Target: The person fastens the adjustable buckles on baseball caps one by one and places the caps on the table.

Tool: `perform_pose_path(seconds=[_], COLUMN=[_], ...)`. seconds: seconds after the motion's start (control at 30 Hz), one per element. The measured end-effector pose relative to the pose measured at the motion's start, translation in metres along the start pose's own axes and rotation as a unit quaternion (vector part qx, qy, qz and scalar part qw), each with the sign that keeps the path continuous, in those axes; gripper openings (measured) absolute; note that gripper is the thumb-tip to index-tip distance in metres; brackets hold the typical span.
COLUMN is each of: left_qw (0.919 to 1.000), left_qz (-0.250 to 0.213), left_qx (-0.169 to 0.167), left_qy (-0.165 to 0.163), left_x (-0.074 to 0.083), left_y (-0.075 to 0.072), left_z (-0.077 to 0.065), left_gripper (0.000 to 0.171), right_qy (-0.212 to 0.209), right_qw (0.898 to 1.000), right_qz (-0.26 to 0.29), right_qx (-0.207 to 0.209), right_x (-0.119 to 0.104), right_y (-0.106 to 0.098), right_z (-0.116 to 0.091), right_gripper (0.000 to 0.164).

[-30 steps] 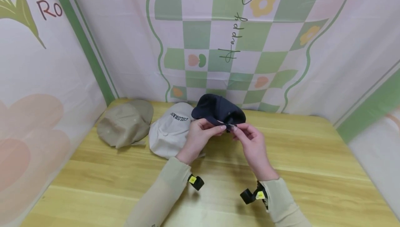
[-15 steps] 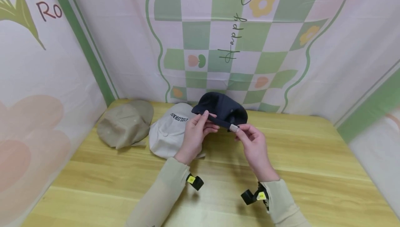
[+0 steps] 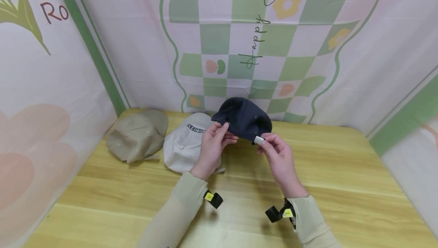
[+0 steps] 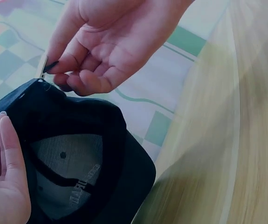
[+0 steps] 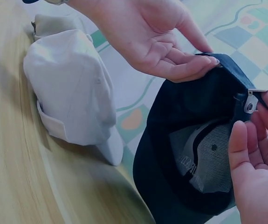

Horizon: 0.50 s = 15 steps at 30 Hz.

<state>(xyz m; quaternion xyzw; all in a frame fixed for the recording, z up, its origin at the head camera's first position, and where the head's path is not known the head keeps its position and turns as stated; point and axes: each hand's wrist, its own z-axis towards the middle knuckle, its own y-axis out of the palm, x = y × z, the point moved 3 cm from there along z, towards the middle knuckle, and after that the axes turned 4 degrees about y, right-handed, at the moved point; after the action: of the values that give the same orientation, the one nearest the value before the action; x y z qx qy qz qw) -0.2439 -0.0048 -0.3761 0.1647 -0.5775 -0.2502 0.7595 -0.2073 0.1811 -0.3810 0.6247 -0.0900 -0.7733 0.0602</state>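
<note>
Both hands hold a navy baseball cap above the back of the table, its inside facing the person. My left hand pinches the back strap between thumb and fingers, at the cap's left in the head view. With thumb and fingertips my right hand pinches the strap's end beside the silver metal buckle. The right wrist view shows the buckle from the side, with a dark strap end beyond it. Inside the cap, a grey mesh-like lining and stitched lettering show in the left wrist view.
An off-white cap with dark lettering lies just left of the navy one, partly behind the left hand. Farther left rests a khaki cap. A patterned cloth hangs behind the wooden table.
My left hand has moved from beside the buckle leftward along the strap. The buckle came into clear view, and the cap has tipped slightly upward. The right hand has shifted slightly right.
</note>
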Motion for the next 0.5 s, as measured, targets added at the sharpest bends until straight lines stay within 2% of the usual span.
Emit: perform_pose_path(seconds=[0.13, 0.5], left_qw=[0.9999, 0.9998], left_qz=[-0.002, -0.001], left_qx=[0.008, 0.006], left_qy=[0.008, 0.016], left_x=[-0.0002, -0.0029], left_y=[-0.0011, -0.0021], left_z=[0.0007, 0.0013], left_gripper=[0.004, 0.002], right_qy=[0.001, -0.004], right_qw=[1.000, 1.000], right_qz=[0.013, 0.015], right_qx=[-0.008, 0.001], right_x=[-0.0004, 0.0010], right_y=[-0.0004, -0.0004], right_z=[-0.0011, -0.0017], right_gripper=[0.012, 0.012])
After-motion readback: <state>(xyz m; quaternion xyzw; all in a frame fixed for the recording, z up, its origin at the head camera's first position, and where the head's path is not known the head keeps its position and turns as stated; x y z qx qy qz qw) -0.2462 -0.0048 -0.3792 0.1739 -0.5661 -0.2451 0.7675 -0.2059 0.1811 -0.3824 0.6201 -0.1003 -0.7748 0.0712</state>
